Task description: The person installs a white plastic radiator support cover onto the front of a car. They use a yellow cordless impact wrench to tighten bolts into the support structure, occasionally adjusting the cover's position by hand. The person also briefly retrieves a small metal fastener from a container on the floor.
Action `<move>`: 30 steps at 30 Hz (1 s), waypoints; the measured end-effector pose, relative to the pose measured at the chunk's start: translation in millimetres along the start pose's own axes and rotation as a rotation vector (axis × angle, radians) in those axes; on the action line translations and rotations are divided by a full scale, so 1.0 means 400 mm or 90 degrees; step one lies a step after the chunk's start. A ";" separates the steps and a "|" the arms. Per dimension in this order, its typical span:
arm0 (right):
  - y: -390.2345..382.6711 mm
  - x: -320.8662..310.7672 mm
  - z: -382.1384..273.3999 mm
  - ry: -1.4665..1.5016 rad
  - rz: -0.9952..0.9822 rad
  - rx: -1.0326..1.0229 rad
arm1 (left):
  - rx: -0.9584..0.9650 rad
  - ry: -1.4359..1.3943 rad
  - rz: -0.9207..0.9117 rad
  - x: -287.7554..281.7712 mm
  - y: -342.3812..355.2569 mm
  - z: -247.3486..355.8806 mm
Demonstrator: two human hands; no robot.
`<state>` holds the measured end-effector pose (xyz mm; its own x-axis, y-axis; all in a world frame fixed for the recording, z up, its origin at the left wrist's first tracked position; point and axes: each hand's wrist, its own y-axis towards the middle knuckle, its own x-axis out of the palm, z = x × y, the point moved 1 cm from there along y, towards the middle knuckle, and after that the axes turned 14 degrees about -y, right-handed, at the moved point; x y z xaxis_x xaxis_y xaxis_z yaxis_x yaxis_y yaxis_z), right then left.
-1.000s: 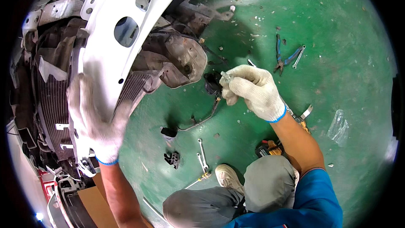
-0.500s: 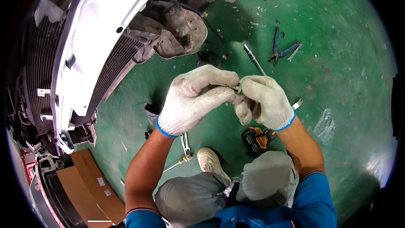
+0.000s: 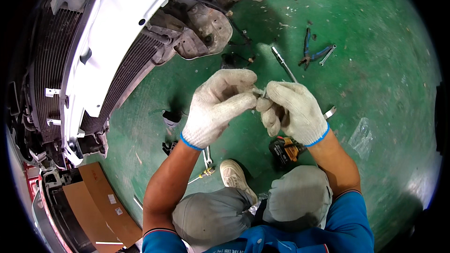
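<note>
From where I stand, the person's two gloved hands meet over the green floor (image 3: 398, 89), between the opened front of a car and the tools. The right hand (image 3: 291, 112) pinches a small metal fastener (image 3: 263, 93) between thumb and bent fingers (image 3: 281, 94), its end pointing toward the left hand (image 3: 220, 107). That one curls its thumb and forefinger around the other end, but I can't tell whether they close on it.

To the left, a long white panel (image 3: 110, 47) slants across a dark finned core (image 3: 49, 61). Past the right hand, a long silver tool (image 3: 281, 60) lies near blue-handled pliers (image 3: 307, 40), with a small wrench (image 3: 328, 55) just beside the pliers. A black and orange power tool (image 3: 282, 151) sits partly hidden below the right glove, and a clear plastic wrapper (image 3: 362, 138) lies off to the right. Near the shoe (image 3: 234, 178) is a yellow-handled screwdriver (image 3: 206, 173); a brown cardboard box (image 3: 89, 201) leans at lower left.
</note>
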<state>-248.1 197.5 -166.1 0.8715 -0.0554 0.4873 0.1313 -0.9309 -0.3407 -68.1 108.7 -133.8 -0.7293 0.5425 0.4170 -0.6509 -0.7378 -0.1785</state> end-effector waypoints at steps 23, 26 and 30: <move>-0.016 0.039 0.006 -0.138 0.044 -0.047 | 0.025 0.078 0.036 -0.016 -0.034 -0.009; 0.001 0.036 0.022 -0.165 0.084 -0.141 | 0.026 0.091 0.072 -0.026 -0.037 -0.006; 0.007 0.032 0.027 -0.155 0.112 -0.195 | 0.031 0.147 0.053 -0.022 -0.033 -0.009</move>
<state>-231.3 198.0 -169.3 0.9589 -0.1704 0.2269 -0.1438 -0.9812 -0.1291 -53.9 115.4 -138.4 -0.8124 0.5523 0.1870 -0.5797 -0.7993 -0.1581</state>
